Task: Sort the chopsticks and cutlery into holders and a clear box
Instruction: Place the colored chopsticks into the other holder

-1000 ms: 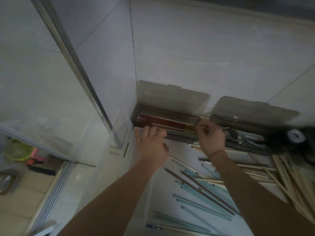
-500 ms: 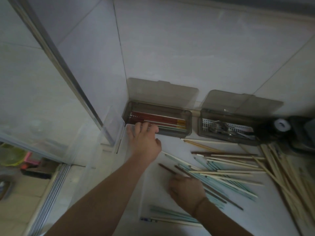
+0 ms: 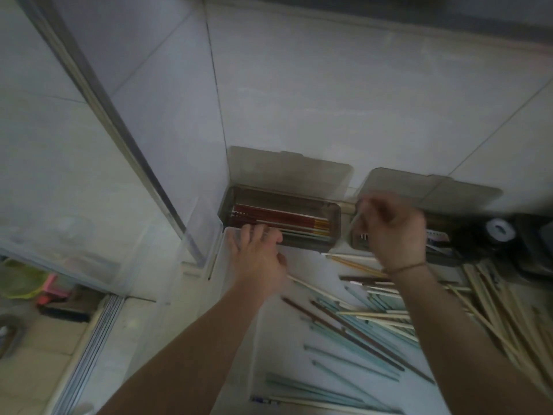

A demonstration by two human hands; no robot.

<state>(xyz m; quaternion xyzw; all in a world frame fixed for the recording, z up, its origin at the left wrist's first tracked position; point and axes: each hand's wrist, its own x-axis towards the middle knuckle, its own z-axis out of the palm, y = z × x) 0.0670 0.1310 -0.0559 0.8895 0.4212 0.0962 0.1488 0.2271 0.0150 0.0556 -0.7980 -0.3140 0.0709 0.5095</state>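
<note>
- White tiled walls [image 3: 329, 85] stand behind a white counter [image 3: 299, 265], and two open brown boxes sit side by side at the counter's back edge.
- Each box has its lid [image 3: 287, 172] tipped up against the wall.
- Left box [image 3: 335, 223], in the back left corner, holds red chopsticks [image 3: 278, 217] lying flat, with a few pale ones just in front of them.
- Right box [image 3: 446, 253] is mostly hidden by a hand and blurred, so what is in it cannot be told.
- Left hand [image 3: 260, 259] rests on the front edge of the left box, fingers straight and a little apart, holding nothing.
- Right hand [image 3: 392, 232] is over the right box, fingers curled and pinching one pale chopstick [image 3: 357, 214] that stands tilted; the hand is blurred.
- Many loose chopsticks lie on the counter in front of the boxes: a bunch of light blue ones [image 3: 353, 354], about three dark brown ones [image 3: 353, 333], and pale wooden ones [image 3: 502, 310] piled toward the right edge, too many to count.
- One small roll of tape [image 3: 499, 230] sits near the back right corner.
</note>
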